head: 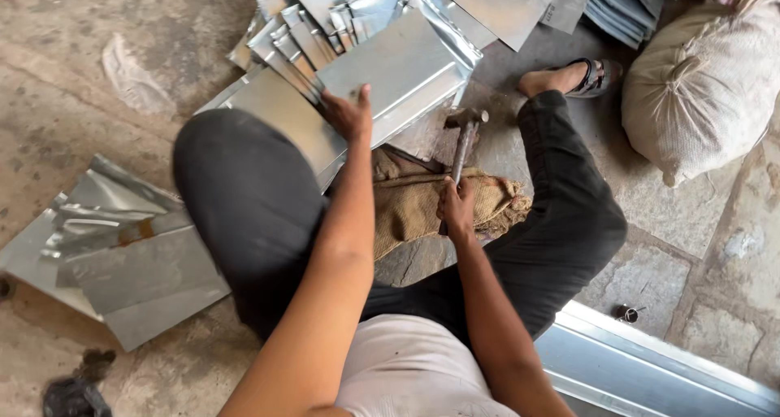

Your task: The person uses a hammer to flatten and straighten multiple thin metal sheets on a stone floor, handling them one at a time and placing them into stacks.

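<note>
Head view. The person sits on the stone floor [97,76] with legs in dark trousers spread to either side.

The left hand [349,112] reaches forward to a folded sheet-metal piece [402,71]. Its grip is clamped on the near edge of that piece, thumb on top. The piece lies tilted on the pile of similar sheet-metal pieces [325,19] fanned out ahead of the person, just beyond the left knee.

The right hand [457,208] has its grip clamped around the handle of a hammer [465,136]. The hammer head points away from the person and stands over the floor between the legs (whether it touches the floor cannot be told). Below the hand lies a crumpled burlap cloth [422,201].

A second stack of flat metal sheets [122,262] lies on the floor to the person's left. A filled sack [699,84] rests at the upper right, near the sandalled foot [569,80]. A long metal channel [650,368] lies at the lower right.
</note>
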